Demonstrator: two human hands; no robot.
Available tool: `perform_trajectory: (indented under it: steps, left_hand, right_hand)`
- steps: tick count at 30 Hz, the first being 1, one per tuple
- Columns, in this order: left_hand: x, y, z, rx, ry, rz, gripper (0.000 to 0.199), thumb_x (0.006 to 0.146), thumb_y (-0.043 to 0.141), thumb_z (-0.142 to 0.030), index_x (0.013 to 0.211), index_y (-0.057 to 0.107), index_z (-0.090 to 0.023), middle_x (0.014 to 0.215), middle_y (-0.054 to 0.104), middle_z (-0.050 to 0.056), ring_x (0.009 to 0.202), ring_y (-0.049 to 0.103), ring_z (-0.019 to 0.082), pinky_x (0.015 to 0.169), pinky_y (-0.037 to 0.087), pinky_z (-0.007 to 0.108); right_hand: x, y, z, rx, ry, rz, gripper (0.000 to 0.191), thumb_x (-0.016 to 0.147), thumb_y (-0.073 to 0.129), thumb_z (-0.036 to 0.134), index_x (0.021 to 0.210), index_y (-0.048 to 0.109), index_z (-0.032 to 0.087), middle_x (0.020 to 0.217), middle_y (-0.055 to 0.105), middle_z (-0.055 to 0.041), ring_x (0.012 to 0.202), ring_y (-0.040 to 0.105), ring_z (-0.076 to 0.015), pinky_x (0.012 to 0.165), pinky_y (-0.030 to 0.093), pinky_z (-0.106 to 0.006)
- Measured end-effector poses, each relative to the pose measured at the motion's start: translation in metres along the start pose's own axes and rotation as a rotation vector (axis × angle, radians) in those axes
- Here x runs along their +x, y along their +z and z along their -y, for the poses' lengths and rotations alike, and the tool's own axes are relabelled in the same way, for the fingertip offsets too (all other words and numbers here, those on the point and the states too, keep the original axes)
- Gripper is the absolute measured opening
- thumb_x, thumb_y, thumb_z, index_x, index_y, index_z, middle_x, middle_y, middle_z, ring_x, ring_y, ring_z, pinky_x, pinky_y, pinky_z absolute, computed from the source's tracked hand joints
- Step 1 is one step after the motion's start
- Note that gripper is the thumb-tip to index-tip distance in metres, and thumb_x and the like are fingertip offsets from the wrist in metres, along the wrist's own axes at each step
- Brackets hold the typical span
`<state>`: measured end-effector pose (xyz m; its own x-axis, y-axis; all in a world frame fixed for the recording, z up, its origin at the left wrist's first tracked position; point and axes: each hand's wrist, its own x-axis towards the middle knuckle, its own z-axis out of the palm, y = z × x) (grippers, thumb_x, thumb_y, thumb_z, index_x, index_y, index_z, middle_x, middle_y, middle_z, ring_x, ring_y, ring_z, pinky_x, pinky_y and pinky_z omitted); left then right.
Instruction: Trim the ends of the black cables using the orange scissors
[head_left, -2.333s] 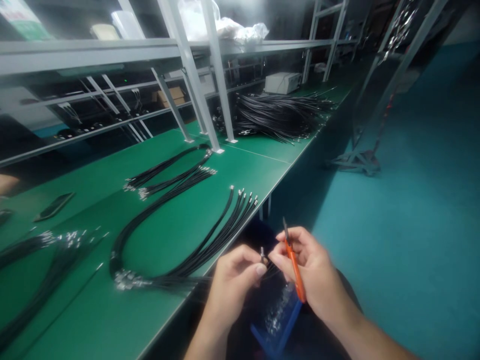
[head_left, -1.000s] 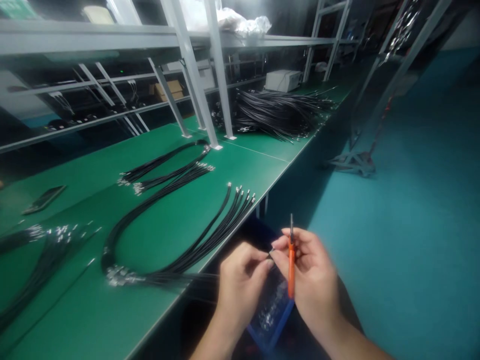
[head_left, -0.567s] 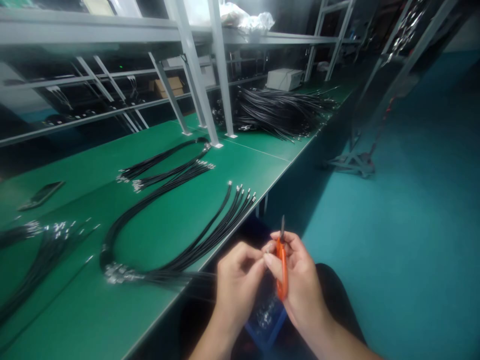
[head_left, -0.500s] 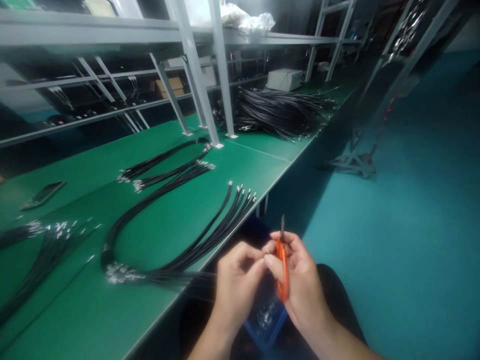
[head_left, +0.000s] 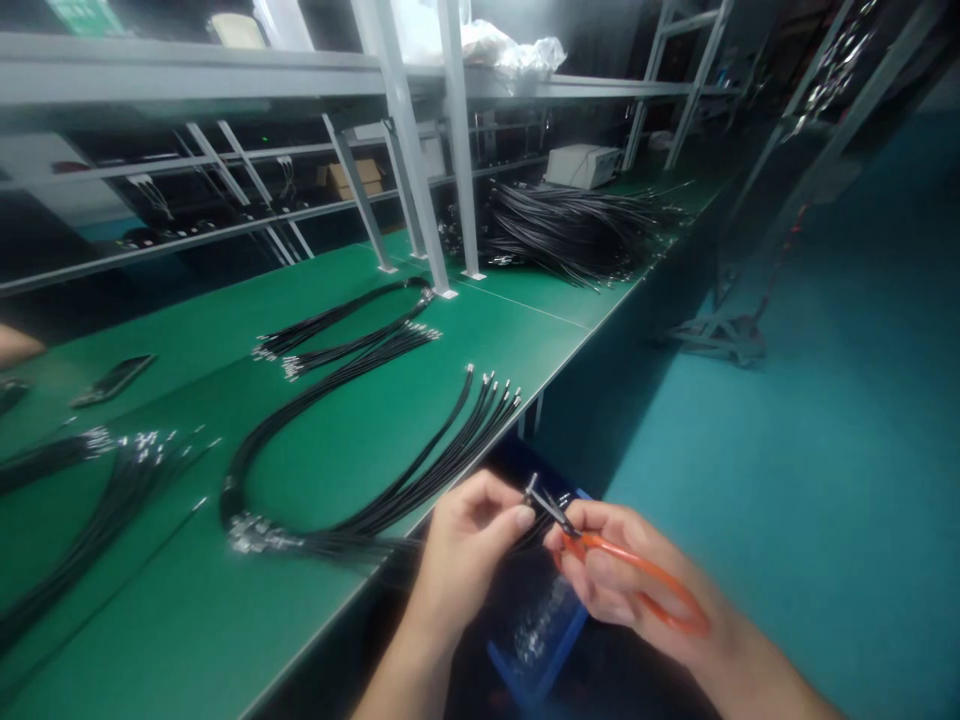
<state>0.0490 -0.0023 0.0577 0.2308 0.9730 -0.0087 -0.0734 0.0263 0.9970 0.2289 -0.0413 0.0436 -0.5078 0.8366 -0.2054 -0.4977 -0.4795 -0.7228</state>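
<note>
Between the thumb and fingers of my left hand (head_left: 476,545) is pinched the metal-tipped end of a black cable (head_left: 530,492). My right hand (head_left: 634,570) is closed around orange-handled scissors (head_left: 637,575), whose slightly parted blades touch or nearly touch that tip. Other black cables (head_left: 360,543) of the same bundle run from the table under my left hand, and a few tips show behind it. Below my hands sits a blue bin (head_left: 555,660) with small shiny clear pieces in it.
On the green table (head_left: 352,425) lie more cable bundles (head_left: 330,385) and a phone (head_left: 114,381). A large cable pile (head_left: 577,230) lies further back, near a white box (head_left: 581,165). Grey shelf posts (head_left: 420,170) stand on the table. Another person's arm (head_left: 16,346) shows at far left.
My right hand has turned the scissors from upright to pointing left, bringing the blades to the cable tip. Its fingers have left my left hand's fingertips. A person's arm appears at far left.
</note>
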Motion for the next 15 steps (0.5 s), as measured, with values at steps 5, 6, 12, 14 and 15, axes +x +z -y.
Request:
perform_trajectory:
  steps: [5, 6, 12, 14, 15]
  left_hand:
    - [-0.0011, -0.0023, -0.003, 0.01, 0.018, 0.003, 0.013, 0.073, 0.072, -0.02, 0.068, 0.062, -0.015, 0.065, 0.059, -0.004, 0.062, 0.051, 0.008, 0.06, 0.04, 0.018]
    - [-0.0013, -0.0025, -0.0033, 0.008, 0.019, 0.008, 0.012, 0.073, 0.072, -0.02, 0.068, 0.062, -0.015, 0.065, 0.059, -0.003, 0.062, 0.051, 0.008, 0.06, 0.04, 0.018]
    - [-0.0019, -0.0027, -0.0027, -0.005, 0.02, 0.047, 0.013, 0.073, 0.072, -0.02, 0.067, 0.062, -0.015, 0.065, 0.06, -0.002, 0.061, 0.051, 0.009, 0.058, 0.04, 0.019]
    - [-0.0021, -0.003, -0.0022, -0.006, 0.027, 0.049, 0.013, 0.073, 0.072, -0.02, 0.067, 0.062, -0.015, 0.065, 0.059, -0.002, 0.062, 0.051, 0.009, 0.059, 0.04, 0.019]
    - [-0.0022, -0.0031, -0.0021, -0.005, 0.029, 0.047, 0.013, 0.073, 0.072, -0.02, 0.067, 0.061, -0.015, 0.065, 0.059, -0.002, 0.062, 0.051, 0.009, 0.059, 0.04, 0.019]
  right_hand:
    - [0.0033, -0.0071, -0.0056, 0.022, 0.028, 0.085, 0.031, 0.075, 0.072, 0.033, 0.095, 0.064, 0.01, 0.066, 0.059, -0.0035, 0.042, 0.033, -0.0006, 0.039, 0.019, -0.016]
    - [0.0038, -0.008, -0.0061, 0.027, 0.033, 0.099, 0.031, 0.076, 0.072, 0.033, 0.095, 0.064, 0.009, 0.066, 0.059, -0.0035, 0.041, 0.033, -0.0005, 0.038, 0.019, -0.016]
    - [0.008, -0.0083, -0.0025, 0.034, 0.026, 0.113, 0.029, 0.078, 0.07, 0.032, 0.095, 0.063, 0.009, 0.066, 0.06, -0.003, 0.039, 0.034, 0.0007, 0.038, 0.02, -0.016]
    - [0.0092, -0.0069, -0.0004, 0.018, 0.026, 0.115, 0.027, 0.078, 0.07, 0.031, 0.094, 0.063, 0.01, 0.065, 0.06, -0.0027, 0.038, 0.035, 0.0006, 0.038, 0.021, -0.016]
    - [0.0094, -0.0061, 0.0006, 0.013, 0.028, 0.111, 0.027, 0.079, 0.07, 0.031, 0.093, 0.063, 0.01, 0.064, 0.06, -0.0026, 0.037, 0.035, 0.0006, 0.037, 0.021, -0.016]
